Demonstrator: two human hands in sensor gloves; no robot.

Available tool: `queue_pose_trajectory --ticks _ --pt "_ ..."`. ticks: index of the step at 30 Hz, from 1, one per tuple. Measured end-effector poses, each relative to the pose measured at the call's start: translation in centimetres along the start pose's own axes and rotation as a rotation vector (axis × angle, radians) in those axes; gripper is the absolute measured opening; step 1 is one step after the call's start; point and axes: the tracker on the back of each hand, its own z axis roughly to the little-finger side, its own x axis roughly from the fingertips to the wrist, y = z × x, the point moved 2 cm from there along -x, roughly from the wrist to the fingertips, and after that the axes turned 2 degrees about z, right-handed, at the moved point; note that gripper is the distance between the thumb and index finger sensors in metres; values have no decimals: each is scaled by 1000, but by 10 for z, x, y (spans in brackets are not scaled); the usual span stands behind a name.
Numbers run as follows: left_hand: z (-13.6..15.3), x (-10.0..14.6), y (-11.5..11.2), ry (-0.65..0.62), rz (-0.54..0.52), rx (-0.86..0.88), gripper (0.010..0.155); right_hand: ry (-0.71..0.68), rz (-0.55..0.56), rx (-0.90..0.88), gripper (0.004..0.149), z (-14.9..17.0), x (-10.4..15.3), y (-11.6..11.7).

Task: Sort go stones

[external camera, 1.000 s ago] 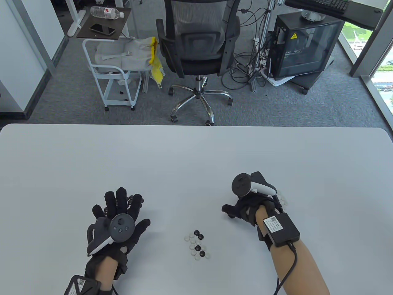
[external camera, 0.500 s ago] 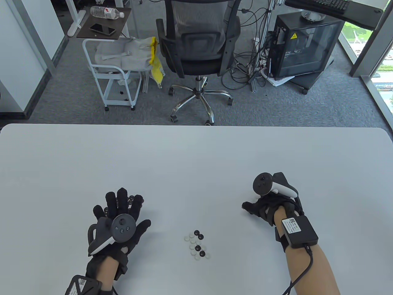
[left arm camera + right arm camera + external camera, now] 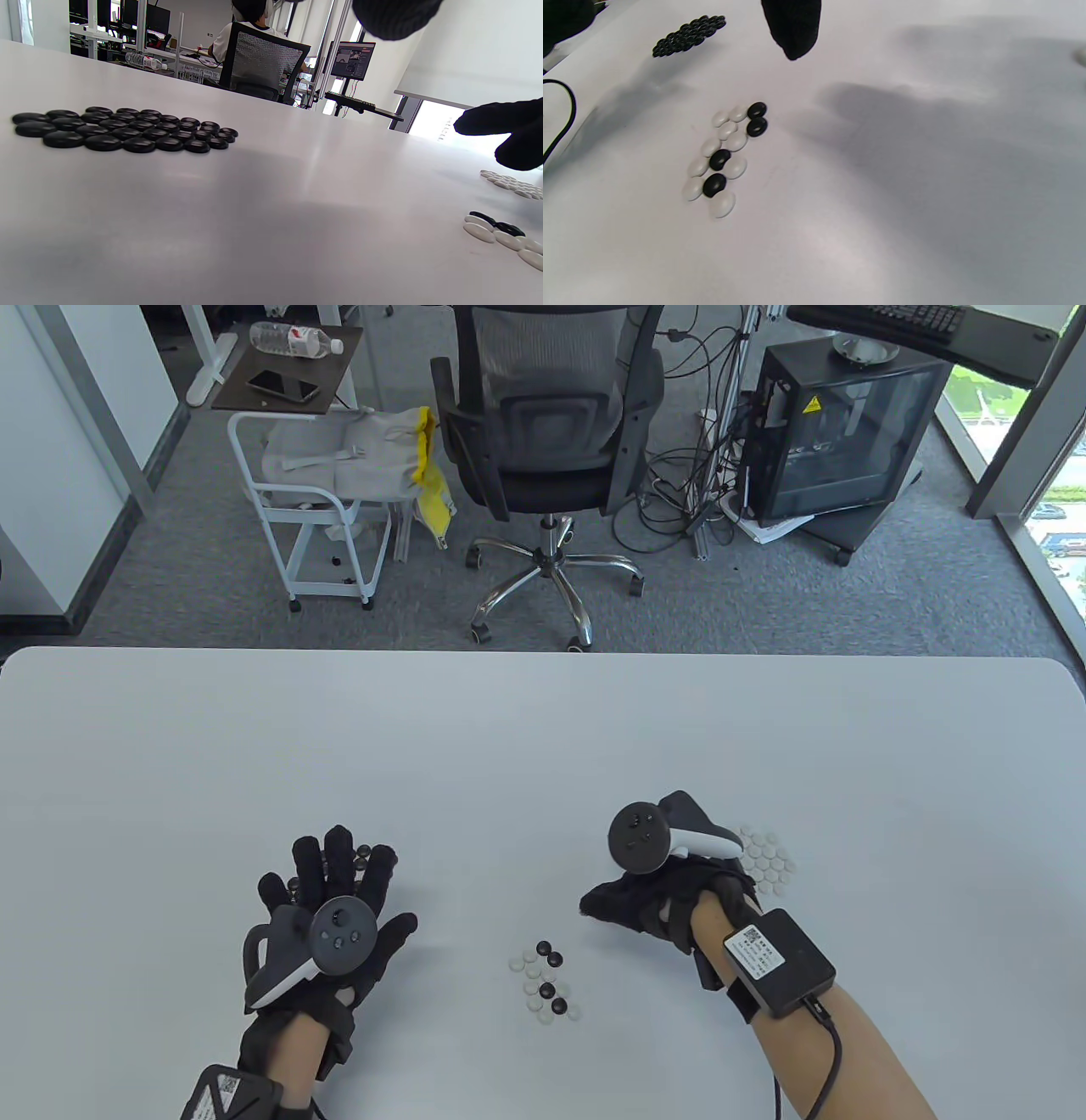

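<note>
A mixed cluster of black and white Go stones [image 3: 545,980] lies at the table's near middle; it also shows in the right wrist view [image 3: 725,152]. A group of black stones [image 3: 123,131] lies on the left, mostly covered in the table view by my left hand [image 3: 339,857], which lies flat above it with fingers spread. A group of white stones [image 3: 768,861] lies on the right. My right hand [image 3: 598,906] hovers left of the white group and up-right of the mixed cluster. One of its fingertips [image 3: 795,29] hangs empty.
The table [image 3: 543,746] is white and plain. An office chair [image 3: 543,432], a white cart [image 3: 314,500] and a computer case [image 3: 840,432] stand on the floor beyond the far edge.
My right hand swung right over the white group, then came back left toward the mixed cluster, uncovering the white stones. My left hand has stayed put.
</note>
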Motion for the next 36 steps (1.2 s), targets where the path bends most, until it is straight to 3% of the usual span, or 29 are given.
queue_pose_trajectory --ticks 3,8,12,15,20,24,30,36 --pt "0 0 0 -2 -4 1 80 -84 -62 48 65 -31 -15 15" --pt "1 0 1 0 -6 8 80 -148 -136 81 67 -57 -37 39" --pt "1 0 0 -3 -8 9 80 -135 -163 79 67 -59 -56 48" --pt "1 0 1 -5 -10 11 80 -107 -108 38 69 -53 -66 39" --pt "2 1 0 -2 -6 15 80 103 -14 31 68 -8 -71 6" --pt "2 0 -1 -3 -7 12 80 305 27 -43 69 50 -54 -17" --pt "1 -1 -1 -10 -2 10 80 473 81 -157 70 109 -21 -25" --pt "1 -1 -2 -9 8 7 80 533 92 -174 69 131 -1 -24"
